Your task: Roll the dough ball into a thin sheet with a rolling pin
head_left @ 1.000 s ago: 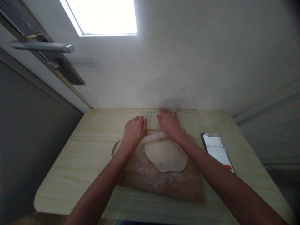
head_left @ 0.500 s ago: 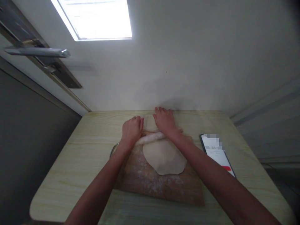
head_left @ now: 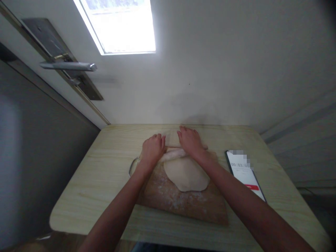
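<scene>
A sheet of pale dough (head_left: 187, 175) lies flat on a wooden board (head_left: 168, 206) dusted with flour. Across the dough's far edge rests a rolling pin (head_left: 174, 154), light in colour and partly covered by my hands. My left hand (head_left: 153, 147) is closed over the pin's left part, fingers bent over it. Over its right part lies my right hand (head_left: 191, 140), palm down, fingers pointing away and slightly bent. The pin's right tip shows just past my right wrist.
A phone (head_left: 245, 175) showing a timer lies right of the board on the pale wooden table (head_left: 91, 182). A metal loop (head_left: 133, 166) sticks out at the board's left. Behind the table stands a white door with a metal handle (head_left: 69, 66) and a bright window (head_left: 123, 28).
The camera view has shifted, so the door handle and table's left edge sit farther right. My right hand's fingers are a little more bent. Both hands stay on the rolling pin near the dough's far edge.
</scene>
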`<state>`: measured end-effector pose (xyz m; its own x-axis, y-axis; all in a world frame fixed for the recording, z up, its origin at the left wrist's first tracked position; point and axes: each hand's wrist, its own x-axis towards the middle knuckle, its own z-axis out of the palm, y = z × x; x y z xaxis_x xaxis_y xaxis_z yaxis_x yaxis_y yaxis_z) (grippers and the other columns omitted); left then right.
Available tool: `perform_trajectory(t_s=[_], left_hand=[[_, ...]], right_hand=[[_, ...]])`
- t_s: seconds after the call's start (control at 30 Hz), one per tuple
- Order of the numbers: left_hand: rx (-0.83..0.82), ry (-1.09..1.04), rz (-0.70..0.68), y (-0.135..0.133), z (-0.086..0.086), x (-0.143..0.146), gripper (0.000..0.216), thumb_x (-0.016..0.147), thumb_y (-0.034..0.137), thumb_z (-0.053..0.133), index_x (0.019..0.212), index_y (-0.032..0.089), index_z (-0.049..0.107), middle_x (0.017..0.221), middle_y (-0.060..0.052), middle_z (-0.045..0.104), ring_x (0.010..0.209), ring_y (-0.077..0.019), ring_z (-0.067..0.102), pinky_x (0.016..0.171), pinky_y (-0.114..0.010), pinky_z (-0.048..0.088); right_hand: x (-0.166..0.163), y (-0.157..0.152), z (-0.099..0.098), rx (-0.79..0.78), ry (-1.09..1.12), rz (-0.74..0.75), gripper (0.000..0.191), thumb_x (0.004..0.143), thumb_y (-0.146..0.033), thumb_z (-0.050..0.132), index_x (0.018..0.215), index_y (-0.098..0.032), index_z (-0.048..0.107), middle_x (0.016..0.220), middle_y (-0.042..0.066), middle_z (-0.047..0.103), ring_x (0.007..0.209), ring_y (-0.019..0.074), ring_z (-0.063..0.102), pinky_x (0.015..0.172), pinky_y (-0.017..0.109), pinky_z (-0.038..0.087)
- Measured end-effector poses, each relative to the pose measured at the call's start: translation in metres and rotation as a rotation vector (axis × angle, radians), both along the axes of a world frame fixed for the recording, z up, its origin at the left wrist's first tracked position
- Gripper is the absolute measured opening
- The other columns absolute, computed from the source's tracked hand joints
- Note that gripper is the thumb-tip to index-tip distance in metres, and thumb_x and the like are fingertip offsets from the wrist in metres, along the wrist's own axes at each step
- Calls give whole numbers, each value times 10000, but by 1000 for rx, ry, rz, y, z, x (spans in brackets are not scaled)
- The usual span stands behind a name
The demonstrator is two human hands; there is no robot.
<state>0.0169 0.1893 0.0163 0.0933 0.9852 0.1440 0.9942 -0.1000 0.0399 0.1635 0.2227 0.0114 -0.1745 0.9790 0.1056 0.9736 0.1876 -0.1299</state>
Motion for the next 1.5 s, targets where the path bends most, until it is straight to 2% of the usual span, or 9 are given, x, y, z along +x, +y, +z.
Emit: perform_trajectory(t_s=[0.3,0.5,0.67,0.73,0.8,0.9,1.0,1.27,1.5], left_hand=[[-2,-14,-36,-27,1,10,361,889,357,208,857,150,502,787,-76,585,740,-201,568,631,-290,395],[55,-125,-102,-57,-7,17,328,877,376,263,935,126,467,929,-119,554,887,-223,527,754,-324,408],[108,-150,-261,-80,-18,10,402,807,469,410,999,119,451,1055,-143,514,993,-243,481,837,-348,397],[111,-153,-319,-86,-23,6,348,804,432,444,983,134,460,1075,-132,506,1004,-232,476,852,-343,394],[105,-148,-350,-89,-26,4,273,809,370,465,955,139,470,1069,-124,510,1000,-223,479,846,-336,400],[106,-156,-347,-89,-28,5,239,801,326,492,936,129,472,1053,-126,512,992,-223,478,836,-337,406],[110,-206,-309,-85,-26,4,203,806,317,485,901,138,470,1013,-110,516,954,-214,486,809,-336,415],[239,-572,-51,-76,-23,-16,131,851,290,392,813,176,444,782,-21,508,730,-160,495,649,-275,414],[203,-653,-84,-79,-22,-15,157,836,326,414,776,185,448,766,-9,502,716,-153,484,636,-270,393]], right_hand=[[7,-30,2,62,51,-12,391,878,-289,236,1149,-138,474,1044,112,598,927,192,530,829,310,326],[15,-57,-3,120,129,6,386,865,-255,261,1154,-117,475,1052,127,589,931,194,531,814,305,364],[36,-70,0,294,581,167,333,815,-195,299,1046,-158,536,1038,82,593,973,159,519,856,307,387],[51,-75,0,410,776,110,300,785,-215,340,998,-158,544,1027,92,584,979,164,512,841,318,405],[66,-79,-2,448,879,-47,270,762,-241,366,936,-156,553,963,100,592,917,176,532,775,324,439],[81,-84,-10,228,883,-188,272,741,-317,414,877,-138,568,878,107,613,798,181,563,706,315,454],[85,-86,-19,18,835,-213,314,756,-361,399,867,-133,585,859,104,635,785,180,575,716,307,444],[74,-74,-25,-119,767,-180,153,663,-181,499,747,-147,622,775,73,654,719,161,585,684,266,426],[71,-60,-21,-162,724,-162,11,592,-152,553,597,-162,556,624,31,612,584,137,538,583,255,404]])
